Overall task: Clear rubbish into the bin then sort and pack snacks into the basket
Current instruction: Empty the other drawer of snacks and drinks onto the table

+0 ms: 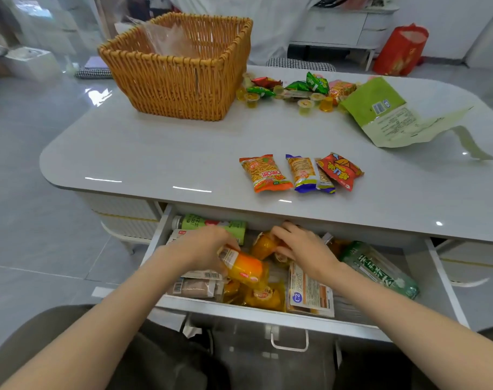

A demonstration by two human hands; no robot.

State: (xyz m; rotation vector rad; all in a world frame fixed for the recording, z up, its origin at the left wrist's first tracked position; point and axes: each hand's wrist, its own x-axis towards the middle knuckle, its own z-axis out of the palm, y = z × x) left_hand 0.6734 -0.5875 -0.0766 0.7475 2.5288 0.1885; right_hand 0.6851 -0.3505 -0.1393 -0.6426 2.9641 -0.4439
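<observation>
Left hand (203,249) is down in the open drawer (239,308), fingers curled round an orange packet (246,268) and holding it tilted above the other packs. Right hand (304,249) is beside it, further back, its fingers bent over an amber pouch (263,244) and closed on it. The drawer stands pulled out from under the pale bench (155,153), which fills most of the view. On the bench's far left corner stands a wicker basket (177,77) with a clear plastic bag (169,38) inside it. At the far right a large green bag (388,114) lies flat. In the drawer's right end a green bottle (380,268) lies on its side, and a green-labelled container (211,223) lies along the back left. Near the bench's front edge three packs lie side by side: a striped orange pack (265,173), a purple-edged pack (303,173) and a red pack (341,170). Between the basket and the large bag sits a heap of small snacks (296,92) with jelly cups among them.
</observation>
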